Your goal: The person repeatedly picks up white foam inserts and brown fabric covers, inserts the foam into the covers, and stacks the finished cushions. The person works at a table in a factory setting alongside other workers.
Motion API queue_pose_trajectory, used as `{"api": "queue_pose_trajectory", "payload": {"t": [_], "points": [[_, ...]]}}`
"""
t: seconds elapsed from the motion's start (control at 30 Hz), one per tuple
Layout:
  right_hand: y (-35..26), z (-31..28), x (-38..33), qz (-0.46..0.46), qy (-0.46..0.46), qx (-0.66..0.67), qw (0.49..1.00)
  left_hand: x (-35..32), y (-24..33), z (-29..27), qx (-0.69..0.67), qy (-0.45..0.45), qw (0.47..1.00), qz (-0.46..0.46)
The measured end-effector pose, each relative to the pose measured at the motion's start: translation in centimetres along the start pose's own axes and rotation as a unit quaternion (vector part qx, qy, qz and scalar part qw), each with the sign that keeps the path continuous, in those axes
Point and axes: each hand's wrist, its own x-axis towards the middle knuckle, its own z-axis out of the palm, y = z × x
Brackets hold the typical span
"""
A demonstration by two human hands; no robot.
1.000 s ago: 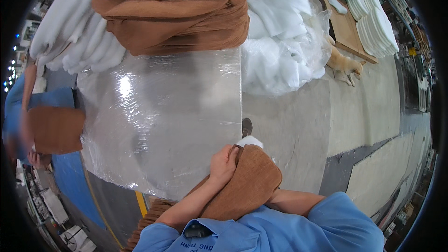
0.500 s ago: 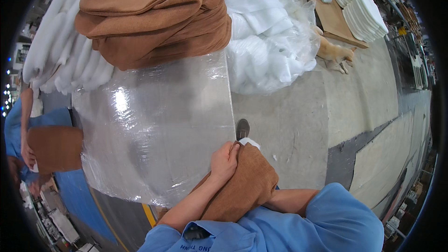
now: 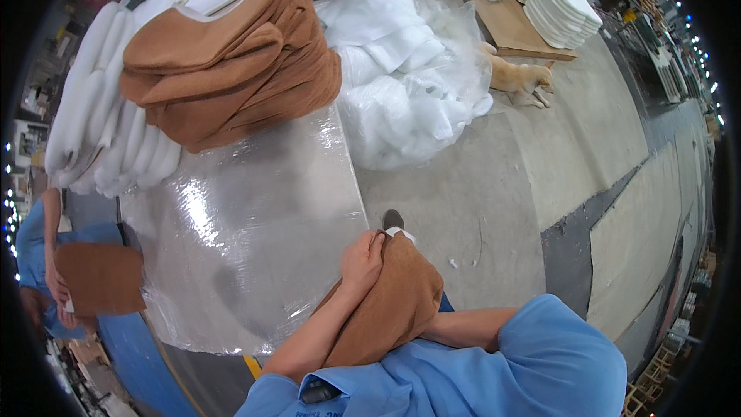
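Left hand [image 3: 361,259] fingers curled tight on top edge of brown cloth [image 3: 390,305] held vs. chest just off near-right corner of plastic-wrapped table [image 3: 255,262]; right hand hidden under cloth, can't tell; cloth prob. soft, light, floppy — grip at edge.

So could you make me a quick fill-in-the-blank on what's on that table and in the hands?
The left hand grips a ___ cloth cover.
The table is wrapped in clear ___.
A pile of brown covers lies on the table's ___ end.
Beside it, white stuffing sits in a clear ___.

Missing: brown; plastic; far; bag
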Motion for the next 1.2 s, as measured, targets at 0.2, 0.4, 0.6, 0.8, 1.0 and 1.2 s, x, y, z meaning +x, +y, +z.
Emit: {"api": "queue_pose_trajectory", "payload": {"t": [0.2,0.4,0.6,0.8,1.0,1.2], "points": [[1.4,1.1,1.5,-0.010,0.016,-0.061,0.998,0.9,-2.2,1.1,-0.011,-0.003,1.000,0.026],[-8.8,-2.5,1.5,-0.223,0.160,-0.406,0.872,-0.3,-0.1,-0.8,-0.003,-0.011,0.997,0.078],[-18.9,3.3,0.2,-0.208,-0.061,-0.548,0.808,-0.9,0.3,-1.3,0.048,0.018,0.988,0.144],[-19.4,4.2,2.6,-0.178,-0.173,-0.561,0.790,-1.1,0.4,-1.2,0.069,0.062,0.976,0.197],[-18.1,4.9,0.1,-0.317,-0.110,-0.679,0.653,-1.6,0.2,-1.4,0.062,0.073,0.978,0.187],[-20.0,4.0,1.8,-0.050,-0.143,-0.568,0.809,-1.4,0.4,-0.9,0.059,0.070,0.976,0.197]]}}
